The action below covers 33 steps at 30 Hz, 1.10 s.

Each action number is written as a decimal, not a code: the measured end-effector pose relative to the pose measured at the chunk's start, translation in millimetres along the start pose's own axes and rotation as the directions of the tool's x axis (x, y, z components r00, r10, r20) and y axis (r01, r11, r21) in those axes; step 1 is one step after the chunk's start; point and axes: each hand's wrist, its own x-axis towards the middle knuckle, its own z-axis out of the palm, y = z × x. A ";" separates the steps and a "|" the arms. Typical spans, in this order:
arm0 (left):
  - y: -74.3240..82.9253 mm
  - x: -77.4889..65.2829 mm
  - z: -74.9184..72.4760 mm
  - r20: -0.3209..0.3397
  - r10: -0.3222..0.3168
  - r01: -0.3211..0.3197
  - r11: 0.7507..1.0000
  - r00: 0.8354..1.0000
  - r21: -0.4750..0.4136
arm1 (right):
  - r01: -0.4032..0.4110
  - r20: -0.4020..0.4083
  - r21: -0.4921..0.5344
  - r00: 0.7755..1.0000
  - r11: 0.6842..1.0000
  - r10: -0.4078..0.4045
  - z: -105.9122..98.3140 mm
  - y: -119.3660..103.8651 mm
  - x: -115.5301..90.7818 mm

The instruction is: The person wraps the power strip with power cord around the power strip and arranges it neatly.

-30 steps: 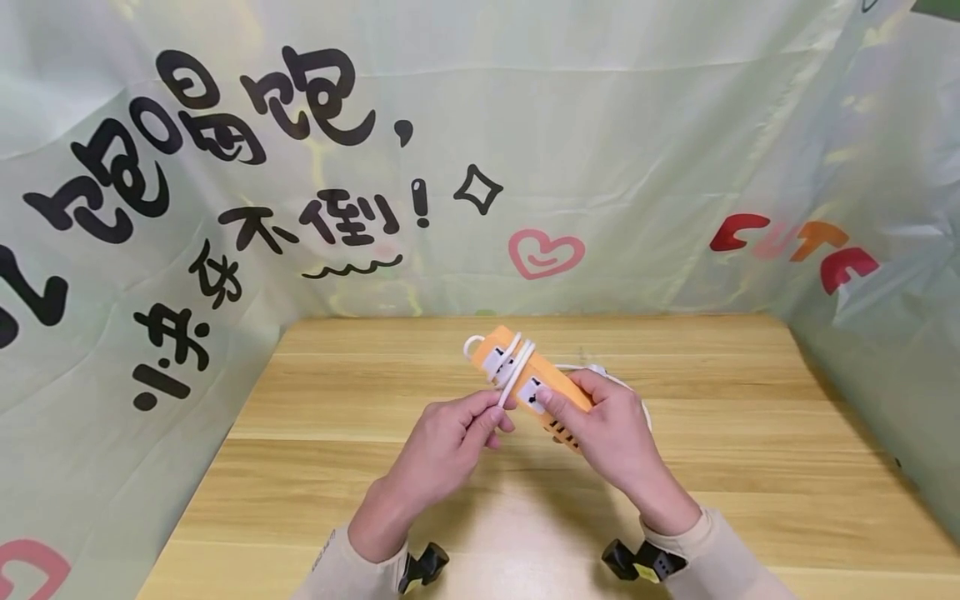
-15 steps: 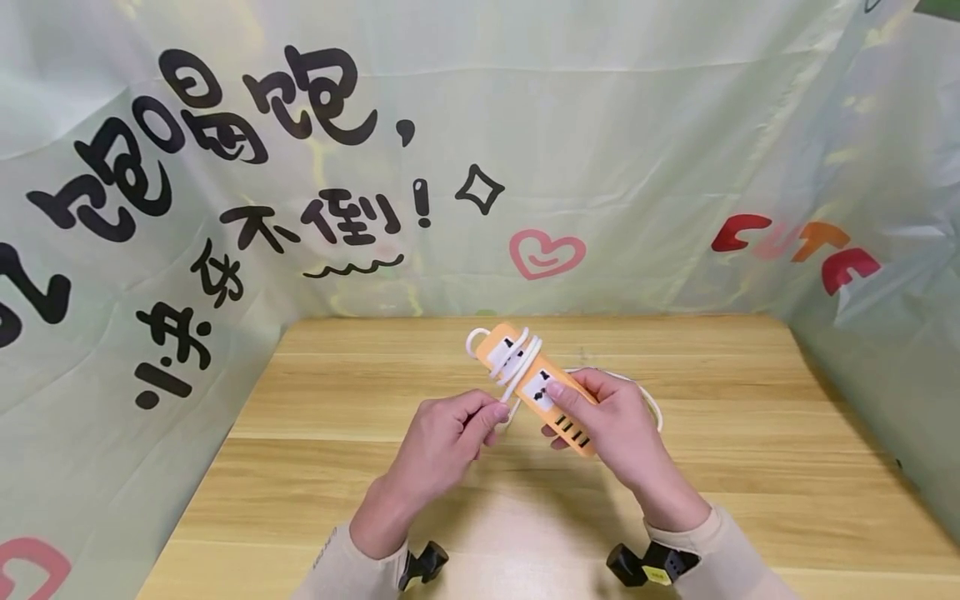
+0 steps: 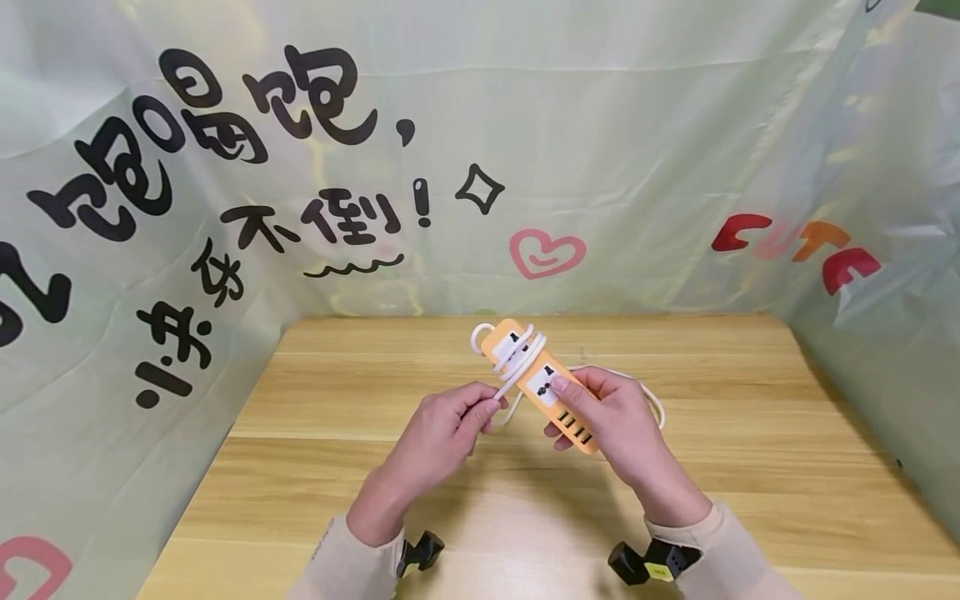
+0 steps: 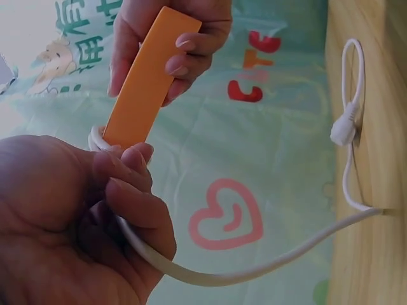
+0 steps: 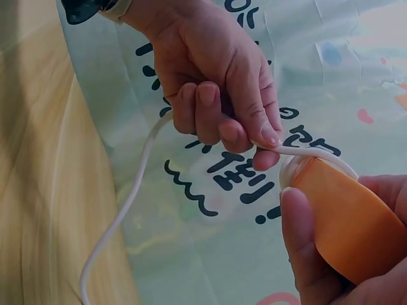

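Observation:
An orange power strip point(image 3: 555, 410) with white socket panels and a row of USB ports is held tilted above the table. My right hand point(image 3: 621, 429) grips its lower end, thumb on the front face and fingers behind. White cord point(image 3: 519, 360) wraps round the upper end, with a small loop sticking out at the tip. To the left, my left hand point(image 3: 441, 433) pinches the cord between thumb and forefinger. From that hand the cord point(image 4: 216, 278) hangs in an arc down to the table in the left wrist view. There the white plug point(image 4: 344, 130) lies.
The wooden table point(image 3: 337, 517) stretches below both hands. A pale printed cloth point(image 3: 637, 167) with lettering and a heart hangs behind and at both sides. Loose cord point(image 3: 654, 400) curves past the right hand. Black wrist cameras are strapped at both cuffs.
The power strip has risen slightly and turned its front more toward the head view, showing the USB ports. The left hand keeps its pinch on the cord, which now runs straighter from the strip.

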 end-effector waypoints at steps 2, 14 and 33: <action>-0.2 0.3 -0.1 -0.013 -0.023 0.023 1.000 1.000 -0.013 | -0.005 -0.002 0.007 1.000 1.000 0.005 -1.0 1.0 1.0; -18.8 1.8 -8.3 0.081 0.153 -0.145 0.985 0.985 -0.088 | 0.032 0.011 0.083 0.999 0.996 -0.033 -12.2 1.9 2.9; -21.8 0.5 -16.7 0.028 0.060 -0.060 0.998 0.998 -0.006 | 0.059 0.021 0.208 0.998 0.976 -0.065 -14.1 -0.6 1.4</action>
